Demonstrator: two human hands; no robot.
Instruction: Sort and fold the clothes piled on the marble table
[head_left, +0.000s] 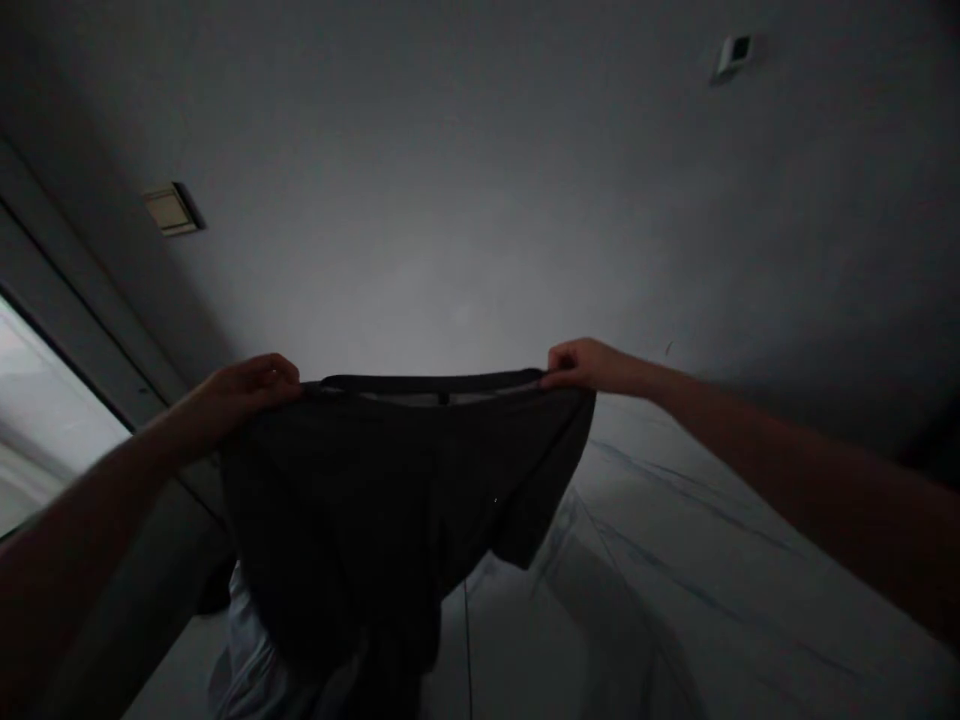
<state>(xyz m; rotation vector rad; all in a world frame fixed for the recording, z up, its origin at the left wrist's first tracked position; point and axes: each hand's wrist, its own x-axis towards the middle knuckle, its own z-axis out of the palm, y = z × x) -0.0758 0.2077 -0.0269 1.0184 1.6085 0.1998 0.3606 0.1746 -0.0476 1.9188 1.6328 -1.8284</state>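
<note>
left hand [251, 392] | right hand [589, 366] | pinching top edge | dark garment [345, 510], maybe shirt, hangs below

I count two hands of mine, the left hand [247, 392] and the right hand [589, 365], and between them just one dark shirt [352, 510]. Below it there's one pale cloth [244, 665]. Off to my left I see one bright window [41, 425]. Higher up there are two small fittings: one beige plate [172, 210] and one white box [733, 55].
</note>
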